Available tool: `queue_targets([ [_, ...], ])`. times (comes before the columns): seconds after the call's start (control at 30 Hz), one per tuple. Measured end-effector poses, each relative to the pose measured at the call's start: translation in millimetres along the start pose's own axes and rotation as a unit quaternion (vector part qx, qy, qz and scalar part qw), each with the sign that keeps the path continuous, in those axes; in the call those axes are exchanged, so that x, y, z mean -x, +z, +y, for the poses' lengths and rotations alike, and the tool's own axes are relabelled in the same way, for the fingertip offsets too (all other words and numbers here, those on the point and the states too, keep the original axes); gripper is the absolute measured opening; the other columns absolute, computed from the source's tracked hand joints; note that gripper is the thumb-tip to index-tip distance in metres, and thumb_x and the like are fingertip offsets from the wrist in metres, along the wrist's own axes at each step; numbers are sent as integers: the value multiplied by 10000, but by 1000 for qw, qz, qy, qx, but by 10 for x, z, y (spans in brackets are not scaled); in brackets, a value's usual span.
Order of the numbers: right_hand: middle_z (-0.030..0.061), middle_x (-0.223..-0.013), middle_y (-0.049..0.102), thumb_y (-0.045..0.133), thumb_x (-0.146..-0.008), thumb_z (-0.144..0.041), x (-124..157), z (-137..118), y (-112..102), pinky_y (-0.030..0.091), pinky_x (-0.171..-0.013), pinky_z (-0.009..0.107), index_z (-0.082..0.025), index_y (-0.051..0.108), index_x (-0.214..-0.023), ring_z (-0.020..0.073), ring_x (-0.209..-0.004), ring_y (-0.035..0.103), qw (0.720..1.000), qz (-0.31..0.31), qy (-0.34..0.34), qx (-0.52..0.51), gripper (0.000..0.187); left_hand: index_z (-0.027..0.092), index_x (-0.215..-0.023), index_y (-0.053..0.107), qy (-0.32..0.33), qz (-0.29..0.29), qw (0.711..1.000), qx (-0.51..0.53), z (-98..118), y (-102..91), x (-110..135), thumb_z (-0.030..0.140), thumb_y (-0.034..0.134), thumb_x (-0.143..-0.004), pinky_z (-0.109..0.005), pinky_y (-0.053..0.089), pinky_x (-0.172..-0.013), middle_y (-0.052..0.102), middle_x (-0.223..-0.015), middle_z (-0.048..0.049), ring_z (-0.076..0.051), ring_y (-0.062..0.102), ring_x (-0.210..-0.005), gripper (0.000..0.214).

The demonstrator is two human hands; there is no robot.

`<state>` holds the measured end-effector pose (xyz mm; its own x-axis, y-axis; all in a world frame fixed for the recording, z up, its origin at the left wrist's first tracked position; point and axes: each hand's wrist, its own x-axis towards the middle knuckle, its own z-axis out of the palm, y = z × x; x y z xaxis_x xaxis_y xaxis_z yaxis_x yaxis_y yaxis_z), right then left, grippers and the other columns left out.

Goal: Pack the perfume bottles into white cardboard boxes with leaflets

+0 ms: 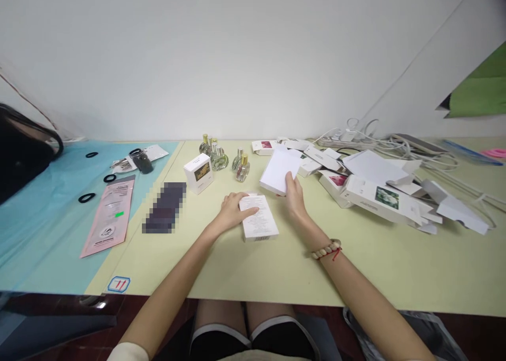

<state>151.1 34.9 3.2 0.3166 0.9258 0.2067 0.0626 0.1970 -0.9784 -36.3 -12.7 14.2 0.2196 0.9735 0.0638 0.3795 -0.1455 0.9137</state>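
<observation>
- My left hand (231, 211) is partly open, with my thumb on top of a white box with tiny writing (261, 224) and my fingers bent by its far left corner. I can't tell if I squeeze it.
- That box lies flat on the yellow table top (276, 271), right in front of me. I count the clock from it, with 12 pointing to the wall.
- My right hand (294, 195) is closed around the near right edge of a plain white box (279, 167) at 1 o'clock, thumb on top. It is tilted up.
- A string of beads (327, 250) goes around my right wrist.
- Two little glass bottles (242, 170) stand between 11 and 12 o'clock, and a bunch of bottles (219, 159) is at 11.
- A small box with a picture (200, 175) stands up at 10 o'clock.
- A dark thing (166, 208) is at 9 o'clock, too blurry to name. Farther that way lies a pink packet (108, 216).
- A messy heap of white boxes (367, 191) is between 2 and 3 o'clock.
</observation>
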Motion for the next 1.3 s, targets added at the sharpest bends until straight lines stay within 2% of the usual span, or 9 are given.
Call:
queue_targets([
  [0.17,65,-1177,566,490,-761,-555,-17,-35,16,504,-792,296,-214,504,-1081,179,-1022,567,998,-39,-4,-55,468,244,-1038,542,3,-33,996,87,112,3,44,435,618,-709,-309,388,-862,435,-1093,-71,-201,488,-988,388],
  [0.37,90,-1202,548,595,-708,-494,104,-178,94,458,-891,363,-224,447,-1151,199,-1090,526,990,-85,-87,-65,540,238,-1080,457,2,-117,965,236,204,98,69,419,565,-765,-243,438,-666,548,-1045,-52,-156,559,-840,379],
  [0.47,102,-1217,530,617,-685,-498,139,-210,100,451,-896,360,-223,404,-1184,199,-1081,529,988,-102,-109,-48,608,223,-1030,436,-10,-103,962,254,205,127,68,409,612,-732,-238,438,-643,559,-1058,-57,-144,579,-804,393],
  [0.57,106,-1222,520,626,-669,-508,131,-196,74,463,-873,363,-221,390,-1188,209,-1079,526,987,-112,-110,-38,639,222,-988,409,7,-75,965,253,205,116,57,388,639,-712,-230,438,-640,566,-1015,-42,-134,586,-788,396],
  [0.8,87,-1096,584,620,-694,-472,90,-229,-25,486,-708,316,-217,467,-1071,207,-949,567,979,-135,-152,25,481,235,-1026,346,50,9,965,257,219,44,13,337,651,-707,-239,459,-695,558,-980,-32,-139,585,-845,452],
  [0.97,73,-1061,586,596,-708,-496,40,-227,-79,467,-697,314,-220,471,-1046,199,-917,558,973,-138,-172,72,454,248,-1052,332,78,41,974,207,209,7,24,327,648,-708,-238,451,-713,549,-956,-19,-130,579,-835,474],
  [1.1,64,-1038,579,536,-757,-507,56,-253,-105,458,-729,325,-220,452,-1072,186,-883,544,966,-138,-192,109,434,257,-1081,319,82,49,976,195,233,15,52,332,660,-696,-262,447,-756,543,-1002,-31,-140,583,-871,520],
  [1.3,51,-985,559,466,-816,-486,130,-365,-130,451,-728,339,-224,455,-1074,178,-810,510,949,-166,-216,162,367,268,-1178,280,89,21,978,185,269,14,72,331,656,-709,-291,469,-766,524,-1095,-64,-159,595,-884,604],
])
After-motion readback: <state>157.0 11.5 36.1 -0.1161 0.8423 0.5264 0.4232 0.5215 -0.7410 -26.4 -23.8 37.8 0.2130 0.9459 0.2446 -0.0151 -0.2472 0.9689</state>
